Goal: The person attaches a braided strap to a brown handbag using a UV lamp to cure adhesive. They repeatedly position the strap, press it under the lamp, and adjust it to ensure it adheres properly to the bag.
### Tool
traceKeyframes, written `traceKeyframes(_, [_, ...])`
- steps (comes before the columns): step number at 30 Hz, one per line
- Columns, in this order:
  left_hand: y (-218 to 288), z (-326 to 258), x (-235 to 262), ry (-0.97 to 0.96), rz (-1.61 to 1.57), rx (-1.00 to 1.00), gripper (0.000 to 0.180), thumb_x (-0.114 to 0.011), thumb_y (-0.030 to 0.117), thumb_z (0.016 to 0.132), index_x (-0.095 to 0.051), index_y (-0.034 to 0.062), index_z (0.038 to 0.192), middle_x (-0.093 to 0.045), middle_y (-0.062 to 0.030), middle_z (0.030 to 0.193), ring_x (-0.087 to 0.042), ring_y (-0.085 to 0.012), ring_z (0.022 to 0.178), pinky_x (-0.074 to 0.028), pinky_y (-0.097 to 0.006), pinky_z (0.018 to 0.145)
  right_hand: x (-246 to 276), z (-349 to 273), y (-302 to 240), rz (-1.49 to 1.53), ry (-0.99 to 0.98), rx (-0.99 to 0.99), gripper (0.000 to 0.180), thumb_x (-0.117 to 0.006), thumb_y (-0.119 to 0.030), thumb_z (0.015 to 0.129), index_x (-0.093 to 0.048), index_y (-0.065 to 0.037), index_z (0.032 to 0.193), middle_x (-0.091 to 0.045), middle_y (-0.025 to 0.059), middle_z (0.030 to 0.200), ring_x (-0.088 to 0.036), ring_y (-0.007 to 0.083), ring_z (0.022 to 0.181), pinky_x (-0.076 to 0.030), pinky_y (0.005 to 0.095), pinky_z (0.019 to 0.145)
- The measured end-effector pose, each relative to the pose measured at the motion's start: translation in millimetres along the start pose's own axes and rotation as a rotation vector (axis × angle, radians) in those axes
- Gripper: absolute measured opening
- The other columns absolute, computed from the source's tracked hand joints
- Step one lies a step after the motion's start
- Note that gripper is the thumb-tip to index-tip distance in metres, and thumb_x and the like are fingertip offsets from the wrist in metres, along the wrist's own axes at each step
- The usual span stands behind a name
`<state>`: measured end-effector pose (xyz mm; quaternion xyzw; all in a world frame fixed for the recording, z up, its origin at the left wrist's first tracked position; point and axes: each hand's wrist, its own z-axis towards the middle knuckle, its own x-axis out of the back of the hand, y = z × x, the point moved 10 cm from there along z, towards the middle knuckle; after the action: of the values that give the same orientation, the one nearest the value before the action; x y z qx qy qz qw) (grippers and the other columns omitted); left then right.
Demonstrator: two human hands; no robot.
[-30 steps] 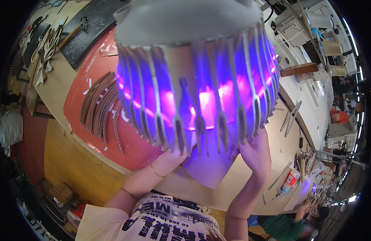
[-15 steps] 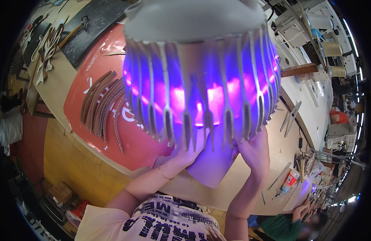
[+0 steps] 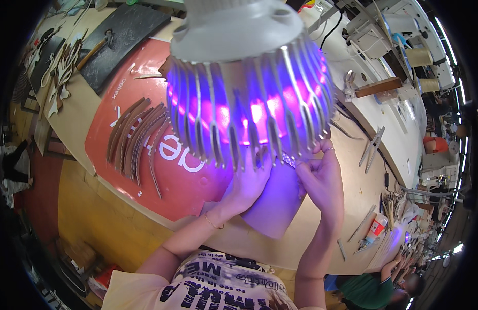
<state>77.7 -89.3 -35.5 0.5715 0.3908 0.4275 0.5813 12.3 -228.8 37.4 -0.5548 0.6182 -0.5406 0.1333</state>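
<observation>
A large finned lamp [image 3: 249,103] glowing purple hangs in front of my hands and hides much of the spot where they meet. My left hand [image 3: 248,181] rests at the upper left edge of a pale, smooth sheet [image 3: 275,212]; the lamp's fins cover its fingertips. To the right, my right hand [image 3: 321,178] has its thumb and fingers pinched at the end of a narrow patterned strip [image 3: 289,159], partly behind the fins. Purple light falls on the sheet and on both hands.
Several curved brown strips [image 3: 133,137] lie on a red sheet [image 3: 182,196] at the left. Beyond are a dark board [image 3: 127,44] and a hammer [image 3: 94,47]. On the right are metal rulers [image 3: 372,150], a white-and-red bottle [image 3: 376,229] and a person in green [image 3: 367,291].
The lamp appears smaller and higher in view, uncovering more of both hands. My right hand's pinched fingers and the patterned strip now show below the fins.
</observation>
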Motion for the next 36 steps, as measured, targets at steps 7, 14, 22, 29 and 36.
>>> traceKeyframes(7, [40.7, -16.1, -23.1, -0.48, 0.067, -0.208, 0.046, -0.05, -0.007, 0.088, -0.055, -0.0025, 0.133, -0.045, -0.0222, 0.147, -0.043, -0.034, 0.137, -0.035, -0.038, 0.113, -0.3, 2.2, -16.1, -0.23, -0.024, 0.114, 0.026, -0.059, -0.001, 0.085, -0.039, -0.003, 0.103, -0.056, 0.0049, 0.056, -0.055, 0.0142, 0.042, -0.043, 0.0254, 0.038])
traceKeyframes(14, [40.9, -19.8, -28.2, -0.519, 0.067, -0.291, 0.048, -0.045, -0.002, 0.092, -0.047, -0.0049, 0.14, -0.044, -0.0254, 0.147, -0.04, -0.0355, 0.14, -0.031, -0.04, 0.115, 55.0, -27.2, -19.9, -0.646, 0.125, 0.197, 0.033, -0.076, -0.031, 0.085, -0.068, 0.001, 0.084, -0.053, 0.0061, 0.053, -0.047, 0.0121, 0.047, -0.036, 0.0302, 0.047])
traceKeyframes(22, [37.7, -21.0, -30.7, -0.529, 0.12, -0.287, 0.047, -0.045, -0.002, 0.093, -0.048, -0.0038, 0.141, -0.043, -0.0235, 0.148, -0.038, -0.0329, 0.141, -0.03, -0.039, 0.115, 63.6, -24.2, 19.9, -0.257, 0.012, 0.18, 0.037, -0.068, -0.035, 0.089, -0.072, 0.0, 0.08, -0.059, 0.0148, 0.058, -0.053, 0.0239, 0.051, -0.043, 0.0352, 0.054])
traceKeyframes(29, [35.2, -20.1, -31.0, -0.518, 0.121, -0.272, 0.048, -0.044, -0.003, 0.093, -0.047, -0.0053, 0.141, -0.043, -0.0235, 0.148, -0.038, -0.0321, 0.141, -0.03, -0.039, 0.115, 63.7, -22.5, 39.8, -0.146, 0.007, 0.167, 0.038, -0.067, -0.034, 0.09, -0.07, 0.002, 0.077, -0.053, 0.0125, 0.053, -0.043, 0.0195, 0.047, -0.037, 0.0355, 0.05])
traceKeyframes(36, [32.2, -20.5, -34.7, -0.54, 0.167, -0.293, 0.05, -0.043, -0.005, 0.092, -0.046, -0.0053, 0.141, -0.042, -0.0235, 0.149, -0.038, -0.0315, 0.141, -0.03, -0.038, 0.115, 63.7, -17.9, 54.5, -0.069, 0.012, 0.165, 0.039, -0.067, -0.035, 0.09, -0.069, 0.002, 0.075, -0.053, 0.0127, 0.054, -0.045, 0.0199, 0.048, -0.037, 0.0358, 0.05])
